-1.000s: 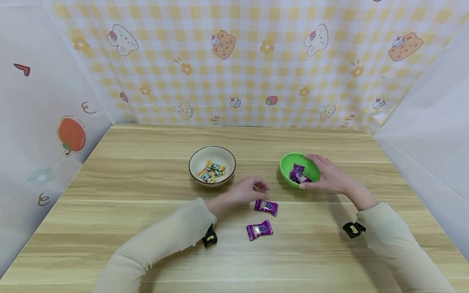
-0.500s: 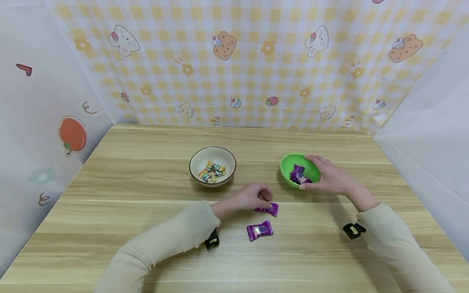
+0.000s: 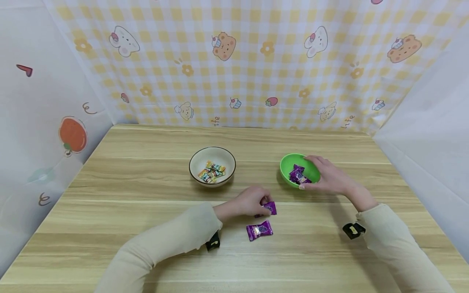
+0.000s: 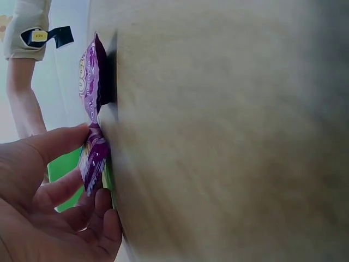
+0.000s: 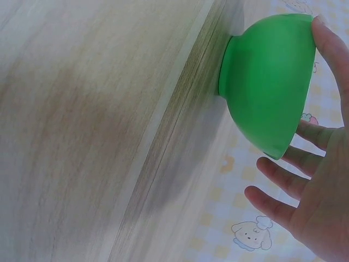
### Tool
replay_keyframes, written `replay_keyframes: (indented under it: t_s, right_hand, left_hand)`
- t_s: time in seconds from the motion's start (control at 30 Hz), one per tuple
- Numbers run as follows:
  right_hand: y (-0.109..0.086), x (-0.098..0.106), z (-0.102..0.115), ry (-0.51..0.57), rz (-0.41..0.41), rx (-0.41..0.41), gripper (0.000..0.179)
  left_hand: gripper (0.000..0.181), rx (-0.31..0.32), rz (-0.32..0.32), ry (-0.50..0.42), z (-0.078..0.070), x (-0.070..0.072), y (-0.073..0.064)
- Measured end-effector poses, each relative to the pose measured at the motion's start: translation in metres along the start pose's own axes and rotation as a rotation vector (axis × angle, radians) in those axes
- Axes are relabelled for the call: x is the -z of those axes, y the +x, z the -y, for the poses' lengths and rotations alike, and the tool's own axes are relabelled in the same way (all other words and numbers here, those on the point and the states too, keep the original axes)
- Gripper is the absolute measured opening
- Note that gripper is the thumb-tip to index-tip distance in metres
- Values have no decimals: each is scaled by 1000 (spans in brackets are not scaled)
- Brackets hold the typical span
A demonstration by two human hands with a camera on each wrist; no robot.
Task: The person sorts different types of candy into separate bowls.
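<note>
My left hand (image 3: 253,202) pinches a purple-wrapped candy (image 3: 270,207) between thumb and fingers, low over the table. In the left wrist view this candy (image 4: 94,158) sits at the fingertips. A second purple candy (image 3: 259,230) lies flat a little nearer to me. On the right, my right hand (image 3: 331,178) holds the green bowl (image 3: 287,158) by its rim, with the thumb and fingers at different sides. Inside that bowl are several purple candies (image 3: 298,175). The right wrist view shows the green bowl (image 5: 270,82) standing upright on its foot, its inside hidden.
A cream bowl with a dark rim (image 3: 194,156) stands left of the green one and contains several yellow-wrapped candies (image 3: 213,171). Both stand on a wood-grain table (image 3: 146,162). A yellow checked curtain (image 3: 249,73) hangs behind it, with pale sheets at both sides.
My left hand has come down slightly toward me onto the farther loose candy, and its fingers have closed on it. The right hand and both bowls have stayed in place.
</note>
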State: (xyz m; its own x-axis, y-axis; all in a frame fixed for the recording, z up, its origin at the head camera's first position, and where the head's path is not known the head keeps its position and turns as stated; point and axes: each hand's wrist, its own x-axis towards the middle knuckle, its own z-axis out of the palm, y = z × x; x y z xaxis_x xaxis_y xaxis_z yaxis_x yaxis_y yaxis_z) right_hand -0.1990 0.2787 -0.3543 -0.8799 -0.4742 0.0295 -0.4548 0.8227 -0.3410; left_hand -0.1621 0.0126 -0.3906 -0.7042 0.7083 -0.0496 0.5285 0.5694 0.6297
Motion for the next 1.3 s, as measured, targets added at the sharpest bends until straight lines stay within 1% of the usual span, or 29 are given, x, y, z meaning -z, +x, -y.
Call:
replay_keyframes:
  t_s: [0.17,0.3,0.4,0.5,0.67,0.77,1.0,1.13,1.3]
  right_hand:
    - [0,-1,0,-4,-9,-1,94]
    - [0,-2,-1,-9,-9,-5,93]
    - [-1,-3,-1,-7,-11,-3,93]
    - [-1,-3,0,-1,-20,-3,92]
    - [-1,-3,1,-2,-19,1,92]
    - [-1,-2,1,0,-19,4,93]
    - [-1,-2,1,4,-20,5,92]
    - [-1,-1,2,7,-14,-2,92]
    - [-1,-1,1,9,-1,2,94]
  left_hand:
    - [16,7,27,5,-2,1,-1]
    - [16,46,43,21,-4,2,-3]
    - [15,66,49,8,-5,2,-3]
    - [16,68,44,-33,-4,2,-4]
    - [18,54,25,-142,-4,3,-5]
    - [17,67,27,-229,-3,5,-4]
    - [20,230,52,-495,-4,12,-2]
    - [25,282,39,-606,-6,17,2]
    - [24,302,-29,-673,-11,25,11]
